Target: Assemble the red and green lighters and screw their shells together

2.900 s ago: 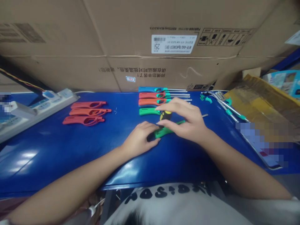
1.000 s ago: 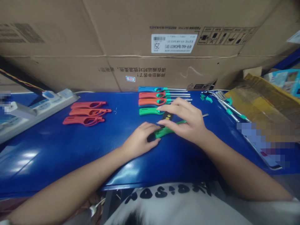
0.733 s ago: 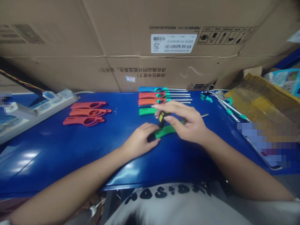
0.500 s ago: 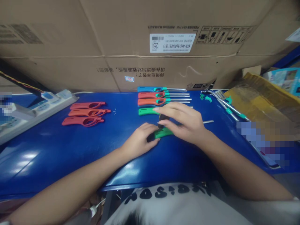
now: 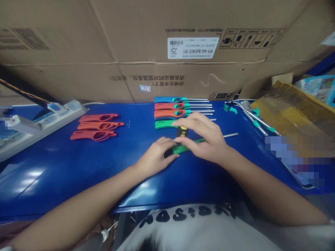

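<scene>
My left hand [image 5: 157, 156] pinches the handle end of a green gas lighter [image 5: 181, 148] lying on the blue table. Its metal tube sticks out to the right, beyond my other hand. My right hand [image 5: 206, 137] grips a short black and yellow screwdriver [image 5: 182, 131] standing over the lighter's body. The screwdriver's tip is hidden by my fingers. Just behind it lies another green lighter [image 5: 164, 124], partly covered by my right hand. Farther back are an orange lighter [image 5: 164, 114], a red lighter [image 5: 166, 106] and a blue lighter [image 5: 167, 99], their tubes pointing right.
Three red and orange lighter shells [image 5: 85, 135] lie at left, beside a few tiny screws [image 5: 128, 124]. A white power strip [image 5: 47, 122] runs along the left edge. Metal tubes [image 5: 259, 120] and green parts [image 5: 232, 110] lie right, near a yellow package [image 5: 285, 108]. A cardboard wall [image 5: 146, 42] stands behind.
The screwdriver's handle shows more of its yellow and black surface, as my right-hand fingers have shifted around it. My left hand and the lighter have barely moved.
</scene>
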The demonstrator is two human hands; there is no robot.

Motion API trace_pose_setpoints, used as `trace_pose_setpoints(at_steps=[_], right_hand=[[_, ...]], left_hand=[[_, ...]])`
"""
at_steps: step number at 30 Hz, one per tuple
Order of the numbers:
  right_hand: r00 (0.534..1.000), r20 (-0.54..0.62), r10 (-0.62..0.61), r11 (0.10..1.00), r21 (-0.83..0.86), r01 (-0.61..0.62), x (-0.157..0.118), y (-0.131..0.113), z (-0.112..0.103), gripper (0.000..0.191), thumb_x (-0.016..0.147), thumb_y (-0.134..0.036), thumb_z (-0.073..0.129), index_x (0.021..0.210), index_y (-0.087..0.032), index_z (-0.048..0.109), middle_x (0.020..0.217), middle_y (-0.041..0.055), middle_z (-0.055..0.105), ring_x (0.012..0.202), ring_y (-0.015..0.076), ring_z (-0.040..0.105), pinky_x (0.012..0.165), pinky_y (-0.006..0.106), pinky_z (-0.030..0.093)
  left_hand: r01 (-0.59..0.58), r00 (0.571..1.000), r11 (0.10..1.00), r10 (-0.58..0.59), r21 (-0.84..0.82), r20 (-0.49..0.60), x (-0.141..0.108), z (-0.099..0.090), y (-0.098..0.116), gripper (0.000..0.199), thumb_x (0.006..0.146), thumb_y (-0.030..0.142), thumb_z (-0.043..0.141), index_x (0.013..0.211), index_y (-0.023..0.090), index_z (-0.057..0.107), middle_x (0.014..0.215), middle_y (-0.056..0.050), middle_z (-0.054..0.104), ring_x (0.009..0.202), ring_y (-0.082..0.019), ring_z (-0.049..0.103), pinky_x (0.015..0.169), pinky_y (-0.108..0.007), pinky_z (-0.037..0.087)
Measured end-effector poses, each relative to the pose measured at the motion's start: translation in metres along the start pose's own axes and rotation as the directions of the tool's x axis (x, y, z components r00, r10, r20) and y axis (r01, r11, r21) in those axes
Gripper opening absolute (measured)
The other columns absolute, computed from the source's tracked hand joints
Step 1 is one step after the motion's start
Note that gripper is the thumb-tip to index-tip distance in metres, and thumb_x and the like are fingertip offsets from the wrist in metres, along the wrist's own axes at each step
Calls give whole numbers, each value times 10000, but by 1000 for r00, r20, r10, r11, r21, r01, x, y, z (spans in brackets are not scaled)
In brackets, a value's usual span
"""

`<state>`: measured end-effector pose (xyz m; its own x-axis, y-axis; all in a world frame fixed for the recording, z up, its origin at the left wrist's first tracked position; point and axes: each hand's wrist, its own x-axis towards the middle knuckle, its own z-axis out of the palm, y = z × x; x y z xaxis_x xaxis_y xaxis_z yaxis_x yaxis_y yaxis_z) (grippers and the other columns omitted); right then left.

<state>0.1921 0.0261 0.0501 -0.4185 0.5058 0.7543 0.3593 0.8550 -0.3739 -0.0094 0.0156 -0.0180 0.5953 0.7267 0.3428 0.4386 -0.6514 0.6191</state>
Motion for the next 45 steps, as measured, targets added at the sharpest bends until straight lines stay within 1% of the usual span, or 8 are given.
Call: trace_pose_setpoints(at_steps=[7,14,20,23,29,35,42,45], right_hand=[[988,152,41,945,315,-88,4,-3,-6,347,993,-154,512,1322,-215,604,1211,88,713,1146,209,654,1008,412,538],[999,-6,-45,991,128,46,-4,-8,12,248,938,-230,670,1186,-228,662,917,31,645,840,162,624,792,320,574],[994,110,-5,982,190,-16,3,-8,3,338,1009,-156,491,1328,-198,596,1240,116,669,1197,210,616,1017,408,527],[993,111,43,956,286,-73,3,-8,1,349,979,-153,565,1319,-227,591,1191,82,707,1102,193,670,957,371,561],[978,-53,-203,978,-54,200,-7,-4,12,312,911,-171,675,1215,-226,631,1001,67,672,916,200,658,793,357,578],[989,146,29,960,270,-68,1,-10,6,402,956,-41,473,1308,-216,557,1213,82,670,1171,196,620,1008,398,531],[996,14,-90,994,55,89,-6,-2,14,343,934,-192,668,1262,-235,576,946,35,605,850,168,598,776,329,568],[997,19,-68,995,69,66,-3,-1,10,331,970,-181,595,1299,-206,567,1100,95,625,1035,207,615,910,394,551]], left_hand=[[-1,1000,1000,1,-5,2,-1,1,0,209,905,237,712,1106,193,678,1104,-78,727,1053,-256,670,945,-421,544],[17,1000,1000,-17,-11,-14,-2,5,-1,158,945,227,646,1097,182,655,1058,-72,709,1008,-238,674,897,-395,559],[-7,1000,999,7,31,9,-2,4,0,197,937,255,672,1121,184,662,1092,-89,702,1005,-257,653,903,-428,548],[-24,999,998,23,49,24,-4,5,0,200,960,252,636,1147,182,658,1110,-103,680,1053,-270,629,932,-443,538],[-34,999,997,32,62,27,-6,10,-2,206,992,249,566,1161,153,633,1162,-130,642,1087,-277,601,954,-468,532],[-31,999,998,30,60,10,-6,8,0,239,980,239,594,1212,184,623,1206,-115,638,1168,-277,588,993,-456,526],[-10,1000,997,9,75,11,-5,8,2,186,982,237,591,1146,164,639,1143,-112,654,1076,-267,617,912,-433,552],[-8,1000,996,6,94,24,-4,6,2,192,972,264,617,1124,153,655,1086,-114,668,1043,-280,618,907,-450,548]])
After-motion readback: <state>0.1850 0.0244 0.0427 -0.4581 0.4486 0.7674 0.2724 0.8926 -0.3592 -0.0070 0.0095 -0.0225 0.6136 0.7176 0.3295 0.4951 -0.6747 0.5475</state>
